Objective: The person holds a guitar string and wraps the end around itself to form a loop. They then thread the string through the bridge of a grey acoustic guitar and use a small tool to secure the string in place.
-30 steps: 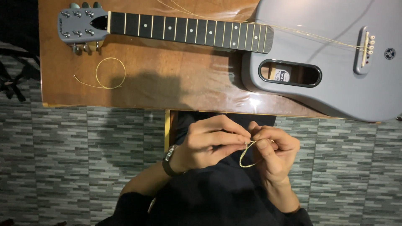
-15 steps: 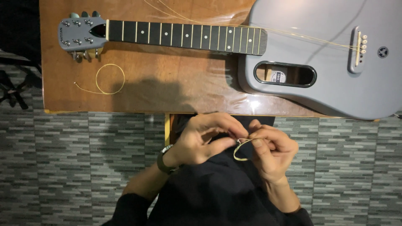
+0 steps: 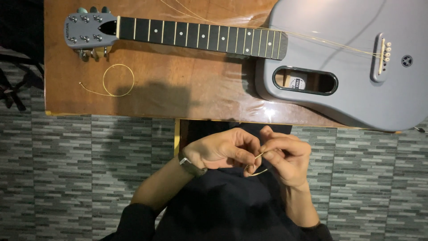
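Two hands pinch one coiled guitar string over the lap.

Left hand point(image 3: 220, 149) and right hand point(image 3: 285, 156) meet, fingers closed on the string point(image 3: 257, 172), mostly hidden between them. One grey guitar point(image 3: 347, 67) lies on the worktop point(image 3: 178, 89), its body cut off at right; a second coiled string point(image 3: 117, 80) lies beside the headstock.

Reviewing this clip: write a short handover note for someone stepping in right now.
Left hand and right hand: together over the lap, both pinching a thin guitar string.
Guitar: flat on the wooden table, loose strings trailing from the bridge across the neck.
Another coiled string lies below the headstock.
Done: strings slack, off the pegs.
Left: the string in hand is not on the guitar.
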